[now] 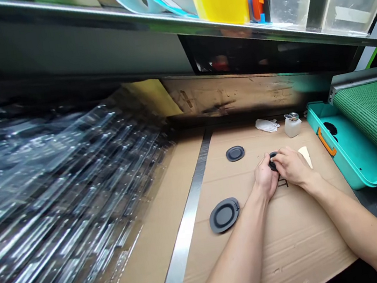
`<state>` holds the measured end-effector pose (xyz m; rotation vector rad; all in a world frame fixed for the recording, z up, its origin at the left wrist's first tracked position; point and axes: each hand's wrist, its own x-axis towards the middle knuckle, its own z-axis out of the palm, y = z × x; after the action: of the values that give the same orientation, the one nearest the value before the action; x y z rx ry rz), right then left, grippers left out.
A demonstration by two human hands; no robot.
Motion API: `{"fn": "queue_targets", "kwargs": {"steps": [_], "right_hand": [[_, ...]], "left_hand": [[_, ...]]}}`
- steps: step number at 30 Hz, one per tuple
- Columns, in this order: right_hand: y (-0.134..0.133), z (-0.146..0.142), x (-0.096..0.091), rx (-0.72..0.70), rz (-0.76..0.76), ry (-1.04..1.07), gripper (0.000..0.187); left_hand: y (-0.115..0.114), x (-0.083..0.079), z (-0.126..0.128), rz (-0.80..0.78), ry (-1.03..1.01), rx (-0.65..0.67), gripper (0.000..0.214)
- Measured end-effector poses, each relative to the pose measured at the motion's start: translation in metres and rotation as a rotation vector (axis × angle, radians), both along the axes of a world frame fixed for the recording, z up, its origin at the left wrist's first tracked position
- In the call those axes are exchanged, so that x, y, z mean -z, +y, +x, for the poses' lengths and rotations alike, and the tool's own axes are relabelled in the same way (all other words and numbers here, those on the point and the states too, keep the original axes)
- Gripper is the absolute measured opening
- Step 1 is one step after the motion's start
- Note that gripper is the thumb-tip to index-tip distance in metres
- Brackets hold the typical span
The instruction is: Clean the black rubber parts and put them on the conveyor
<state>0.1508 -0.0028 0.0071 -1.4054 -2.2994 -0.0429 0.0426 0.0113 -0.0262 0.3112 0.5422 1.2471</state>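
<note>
Both hands meet over the cardboard on the right half of the table. My left hand point(265, 176) is closed round a small dark oval part point(272, 162). My right hand point(290, 163) presses its thumb and fingertips on the same part, which the fingers largely cover; whether a cloth or tool is pinched there I cannot tell. A grey oval lid-like part point(235, 153) lies to the left beyond my hands. Nearer to me, beside my left forearm, lies a larger grey oval lid-like part point(224, 215).
Stacked clear plastic trays point(85, 185) fill the left side. A white bottle with a metal top point(292, 125) and a crumpled white cloth point(267, 125) stand at the back. To the right are a teal bin point(352, 169) and a green conveyor belt point(375, 109). A shelf point(156, 21) overhangs.
</note>
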Motion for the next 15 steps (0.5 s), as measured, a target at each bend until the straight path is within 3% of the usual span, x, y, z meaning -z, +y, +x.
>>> {"fn": "queue_targets", "kwargs": {"steps": [2,6,9,13,15], "right_hand": [[-0.001,0.003,-0.001,0.064,0.004,-0.015,0.021],[-0.002,0.010,0.000,-0.054,-0.040,-0.009,0.018],[-0.002,0.009,0.001,0.030,-0.029,0.031,0.019],[0.000,0.003,-0.001,-0.025,-0.039,0.014,0.022],[0.000,0.000,-0.004,0.044,-0.039,-0.022,0.024]], "left_hand": [[0.000,-0.001,0.000,0.008,0.014,0.003,0.029],[0.000,-0.002,-0.001,-0.020,0.020,0.012,0.028],[-0.001,-0.004,0.000,-0.033,0.022,0.013,0.030],[-0.002,-0.006,0.000,-0.018,0.031,-0.031,0.029],[-0.002,-0.006,0.000,-0.015,0.019,-0.031,0.028]]}}
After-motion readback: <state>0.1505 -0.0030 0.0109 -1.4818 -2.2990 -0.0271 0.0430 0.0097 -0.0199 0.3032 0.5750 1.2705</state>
